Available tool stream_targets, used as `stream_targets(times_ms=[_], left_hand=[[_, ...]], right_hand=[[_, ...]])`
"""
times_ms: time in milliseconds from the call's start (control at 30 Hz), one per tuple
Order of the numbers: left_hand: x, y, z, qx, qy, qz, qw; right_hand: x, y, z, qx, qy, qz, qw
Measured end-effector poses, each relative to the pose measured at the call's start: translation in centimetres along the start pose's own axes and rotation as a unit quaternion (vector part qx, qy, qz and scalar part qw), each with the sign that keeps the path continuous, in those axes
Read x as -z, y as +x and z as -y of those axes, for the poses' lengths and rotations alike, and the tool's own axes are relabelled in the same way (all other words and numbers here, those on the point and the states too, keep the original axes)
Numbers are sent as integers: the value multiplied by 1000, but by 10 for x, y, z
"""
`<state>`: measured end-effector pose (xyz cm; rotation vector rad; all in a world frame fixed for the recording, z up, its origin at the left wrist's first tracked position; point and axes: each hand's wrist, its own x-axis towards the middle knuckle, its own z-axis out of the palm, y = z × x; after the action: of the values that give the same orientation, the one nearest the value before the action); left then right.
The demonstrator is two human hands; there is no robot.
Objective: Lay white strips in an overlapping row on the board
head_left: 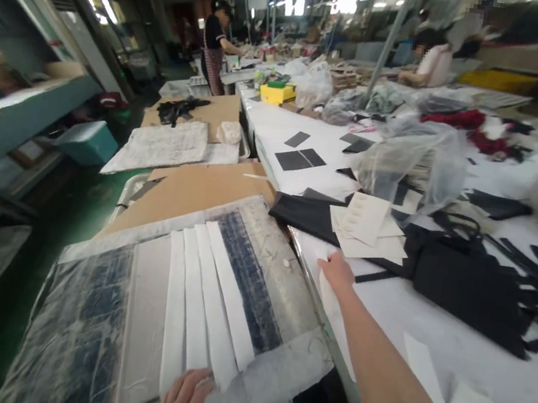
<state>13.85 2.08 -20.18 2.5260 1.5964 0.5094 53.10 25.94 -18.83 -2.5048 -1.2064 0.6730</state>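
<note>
Several white strips [206, 300] lie side by side, slightly fanned, on a padded board [280, 264] covered with worn grey and dark blue material. My left hand [189, 400] rests at the strips' near end, its fingers spread and lying flat. At the edge of the white table to the right, my right hand [338, 274] has its fingers closed. It seems to pinch a white strip [334, 309] that runs down beside my forearm, though the fingertips are partly hidden. Beyond that hand lie cream card pieces [367, 219] and black fabric [305, 215].
Black bag-like pieces [468, 292] and straps cover the table's right side, near a clear plastic bag [417, 159]. Brown cardboard [189, 196] lies behind the board. A yellow box [278, 93] stands farther back. Two people work in the distance. A teal bin [88, 141] sits on the left.
</note>
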Motion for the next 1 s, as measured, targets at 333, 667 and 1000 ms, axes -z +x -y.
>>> stream_targets(times_ms=[333, 667, 1000], left_hand=[[29, 44, -38, 278, -384, 133, 871], [46, 79, -46, 371, -710, 127, 585], [26, 104, 11, 367, -567, 99, 731]], right_hand=[[42, -103, -8, 117, 183, 62, 974], [-26, -285, -1, 43, 335, 425, 840], [-70, -270, 42, 74, 381, 325, 862]])
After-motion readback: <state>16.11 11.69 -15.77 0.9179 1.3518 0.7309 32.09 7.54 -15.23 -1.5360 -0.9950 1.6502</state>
